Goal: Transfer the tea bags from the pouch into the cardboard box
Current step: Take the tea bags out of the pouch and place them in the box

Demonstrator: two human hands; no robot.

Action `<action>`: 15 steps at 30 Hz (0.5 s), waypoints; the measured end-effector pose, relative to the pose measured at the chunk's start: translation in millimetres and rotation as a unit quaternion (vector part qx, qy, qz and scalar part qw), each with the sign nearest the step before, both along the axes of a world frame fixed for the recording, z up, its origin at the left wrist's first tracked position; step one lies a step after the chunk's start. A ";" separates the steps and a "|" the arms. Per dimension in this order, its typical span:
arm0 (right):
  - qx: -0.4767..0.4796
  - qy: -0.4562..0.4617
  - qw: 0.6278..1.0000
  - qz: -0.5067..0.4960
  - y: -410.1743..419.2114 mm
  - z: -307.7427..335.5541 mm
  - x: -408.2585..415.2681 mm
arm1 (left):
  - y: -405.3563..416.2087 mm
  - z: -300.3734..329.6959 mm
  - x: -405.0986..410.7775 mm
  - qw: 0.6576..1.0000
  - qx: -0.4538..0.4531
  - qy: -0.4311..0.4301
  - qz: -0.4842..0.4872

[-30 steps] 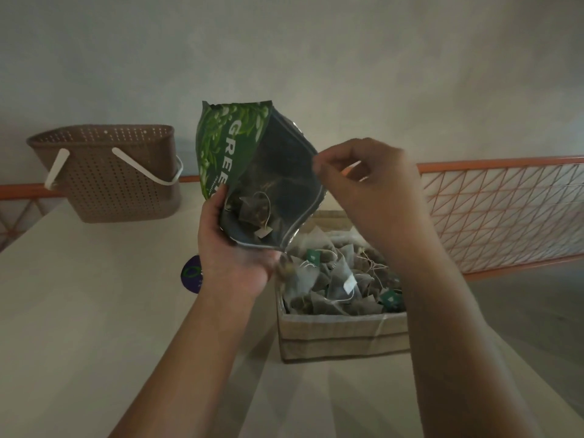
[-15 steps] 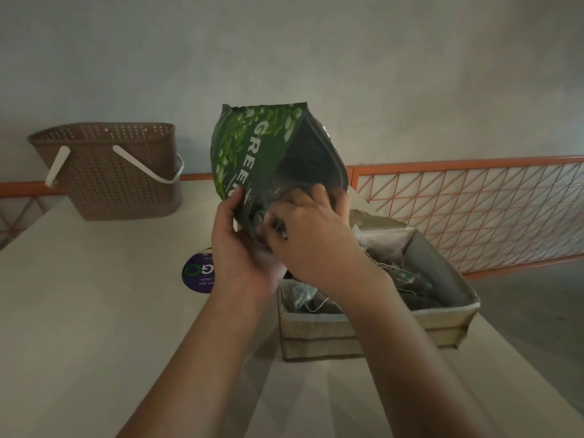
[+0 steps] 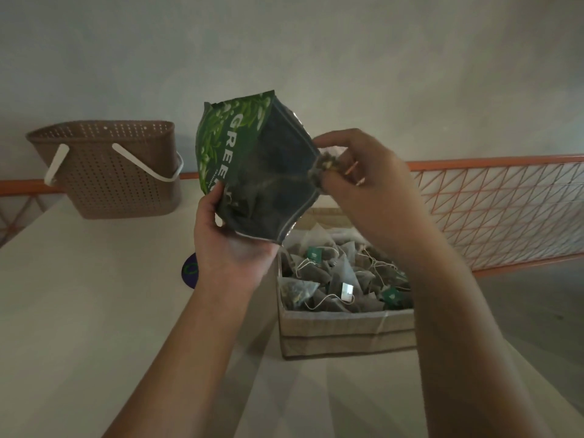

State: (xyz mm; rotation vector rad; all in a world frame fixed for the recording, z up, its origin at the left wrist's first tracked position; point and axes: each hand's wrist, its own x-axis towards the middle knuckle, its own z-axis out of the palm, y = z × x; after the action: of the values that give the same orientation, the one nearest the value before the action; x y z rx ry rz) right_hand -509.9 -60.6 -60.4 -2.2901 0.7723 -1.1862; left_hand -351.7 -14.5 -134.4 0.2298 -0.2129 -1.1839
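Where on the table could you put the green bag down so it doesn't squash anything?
Bare table lies left of the cardboard box, in front of the brown basket, beside the purple sticker. More bare table sits in front of the box. The box is crowded with tea bags.

Green pouch (image 3: 252, 172) tilted — above bag-filled cardboard box (image 3: 347, 333)

both forearms reach up and forward. left hand (image 3: 234, 245) sits palm-up under the green tea pouch (image 3: 252, 172), thumb curled onto its front. right hand (image 3: 363, 181), right of the pouch's mouth, pinches a tea bag (image 3: 325, 167) in bent fingertips.
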 end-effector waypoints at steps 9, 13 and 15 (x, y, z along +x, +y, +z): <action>0.059 0.260 0.964 0.002 -30.0 -24.5 -8.2 | 2.2 -1.5 9.3 1.000 -0.015 -0.013 0.000; 0.106 0.327 0.936 0.075 -19.7 -31.5 3.9 | 0.4 -3.3 8.9 1.000 -0.010 -0.027 -0.010; 0.106 0.384 0.916 0.058 -17.4 -38.7 5.9 | 0.9 -4.1 7.4 0.999 -0.010 -0.023 -0.020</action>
State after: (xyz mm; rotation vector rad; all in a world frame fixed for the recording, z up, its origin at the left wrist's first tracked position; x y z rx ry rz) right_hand -504.0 -77.9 -99.2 -2.5500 0.9422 -0.0913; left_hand -344.4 -13.6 -138.5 0.2369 -0.2701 -1.2163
